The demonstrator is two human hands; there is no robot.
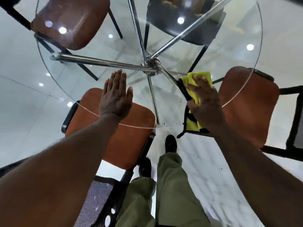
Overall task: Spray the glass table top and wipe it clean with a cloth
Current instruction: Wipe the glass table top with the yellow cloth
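I watch through the head camera as the person leans over the round glass table top (pixel 232 63). The left hand (pixel 115 95) lies flat on the glass near its closest edge, fingers straight and held together, holding nothing. The right hand (pixel 203 102) presses a yellow cloth (pixel 194 94) with black trim onto the glass at the right, fingers laid over it and the thumb hooked round a fold. The cloth's lower end hangs past the table rim. Through the glass I see the chrome legs (pixel 151 66) meeting at a central hub. An orange-brown chair (pixel 127 136) is tucked under the near edge beneath the left hand, and a second chair (pixel 246 108) stands at the right. Below, olive trousers (pixel 173 185) and a black shoe (pixel 170 144) stand on the pale tiled floor (pixel 24 104).
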